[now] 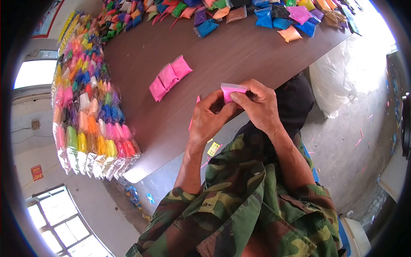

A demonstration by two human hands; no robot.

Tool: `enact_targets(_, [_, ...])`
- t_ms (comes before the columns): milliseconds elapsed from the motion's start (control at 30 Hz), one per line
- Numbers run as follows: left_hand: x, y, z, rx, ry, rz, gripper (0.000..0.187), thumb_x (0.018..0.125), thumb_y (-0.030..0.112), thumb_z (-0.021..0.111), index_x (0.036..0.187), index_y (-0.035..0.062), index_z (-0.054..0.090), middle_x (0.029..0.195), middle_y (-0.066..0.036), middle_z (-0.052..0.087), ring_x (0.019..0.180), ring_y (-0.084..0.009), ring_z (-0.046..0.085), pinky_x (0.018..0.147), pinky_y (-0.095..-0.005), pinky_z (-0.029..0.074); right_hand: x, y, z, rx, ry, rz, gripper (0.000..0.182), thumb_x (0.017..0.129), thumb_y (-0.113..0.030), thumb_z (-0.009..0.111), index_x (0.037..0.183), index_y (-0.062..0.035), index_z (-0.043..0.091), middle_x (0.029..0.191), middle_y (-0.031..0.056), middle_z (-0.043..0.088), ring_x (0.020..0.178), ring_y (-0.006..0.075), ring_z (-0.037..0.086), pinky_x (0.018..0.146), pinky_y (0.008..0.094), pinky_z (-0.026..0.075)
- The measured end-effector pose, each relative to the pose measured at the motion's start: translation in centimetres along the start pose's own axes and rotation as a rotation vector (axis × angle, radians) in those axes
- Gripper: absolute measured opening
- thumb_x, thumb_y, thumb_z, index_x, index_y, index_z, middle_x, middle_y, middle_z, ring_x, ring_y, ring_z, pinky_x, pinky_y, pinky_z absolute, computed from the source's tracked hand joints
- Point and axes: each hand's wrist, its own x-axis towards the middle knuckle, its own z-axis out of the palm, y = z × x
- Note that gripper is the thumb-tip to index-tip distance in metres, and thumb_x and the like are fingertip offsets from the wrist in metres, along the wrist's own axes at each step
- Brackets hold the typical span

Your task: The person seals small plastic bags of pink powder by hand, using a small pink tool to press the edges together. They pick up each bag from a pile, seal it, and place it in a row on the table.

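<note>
A small clear plastic packet with pink filling (230, 92) is held up between my two hands, just off the table's near edge. My right hand (262, 105) pinches its right side with thumb and bent fingers. At its left side, the thumb and forefinger of my left hand (210, 116) close on the packet. A thin pink stick (190, 124) shows along the outer side of my left hand, partly hidden behind it. Three pink packets (169, 78) lie in a row on the brown table (141, 51), beyond my left hand.
Along the left table edge stands a big stack of bagged packets in many colours (87, 111). Loose coloured packets (205, 28) are heaped at the far edge. A large white plastic bag (327, 81) stands on the floor at right, where thin pink sticks (358, 142) are scattered.
</note>
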Motion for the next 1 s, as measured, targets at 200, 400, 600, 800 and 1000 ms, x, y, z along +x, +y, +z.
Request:
enact_targets(200, [0.5, 0.0, -0.5, -0.163, 0.091, 0.05, 0.022, 0.102, 0.015, 0.077, 0.116, -0.0014, 0.077, 0.092, -0.001, 0.076, 0.085, -0.0082, 0.067, 0.077, -0.0245, 0.054, 0.1, -0.5, -0.2, -0.056, -0.043, 0.0, 0.009, 0.091, -0.001, 0.081, 0.1, -0.0003, 0.079, 0.086, 0.0025, 0.066, 0.075, 0.0096, 0.063, 0.065, 0.0274, 0.05])
enact_targets(400, [0.5, -0.3, -0.4, 0.02, 0.148, 0.142, 0.02, 0.103, 0.016, 0.077, 0.112, -0.0019, 0.077, 0.089, 0.0, 0.074, 0.083, -0.0065, 0.063, 0.075, -0.0237, 0.051, 0.2, -0.9, -0.2, -0.083, -0.059, 0.011, 0.01, 0.091, -0.002, 0.081, 0.101, -0.0002, 0.079, 0.086, 0.0025, 0.066, 0.076, 0.0094, 0.063, 0.065, 0.0276, 0.05])
enact_targets(600, [0.4, 0.3, 0.5, -0.225, 0.15, 0.099, 0.022, 0.103, 0.017, 0.076, 0.114, -0.002, 0.076, 0.093, -0.002, 0.074, 0.086, -0.008, 0.064, 0.077, -0.0255, 0.052, 0.2, -0.2, -0.5, -0.073, -0.042, 0.002, 0.011, 0.093, -0.004, 0.08, 0.103, 0.0007, 0.078, 0.084, 0.0014, 0.063, 0.075, 0.0079, 0.06, 0.064, 0.0266, 0.047])
enact_targets(800, [0.5, -0.4, -0.4, -0.035, 0.097, 0.109, 0.021, 0.105, 0.018, 0.073, 0.112, -0.002, 0.076, 0.095, -0.002, 0.074, 0.088, -0.0074, 0.063, 0.08, -0.0254, 0.052, 0.2, -0.5, -0.5, -0.054, -0.06, 0.011, 0.011, 0.096, -0.007, 0.077, 0.103, 0.0018, 0.077, 0.083, 0.0018, 0.062, 0.074, 0.0089, 0.057, 0.063, 0.0278, 0.045])
enact_targets(1000, [0.3, -1.0, -0.1, 0.095, 0.163, 0.163, 0.025, 0.104, 0.021, 0.075, 0.113, -0.0024, 0.075, 0.09, -0.003, 0.073, 0.085, -0.0089, 0.063, 0.075, -0.0271, 0.052, 0.2, -0.4, -0.1, -0.136, -0.009, -0.082, 0.011, 0.097, -0.008, 0.077, 0.102, 0.0013, 0.078, 0.083, 0.0048, 0.065, 0.074, 0.0117, 0.059, 0.065, 0.0291, 0.047])
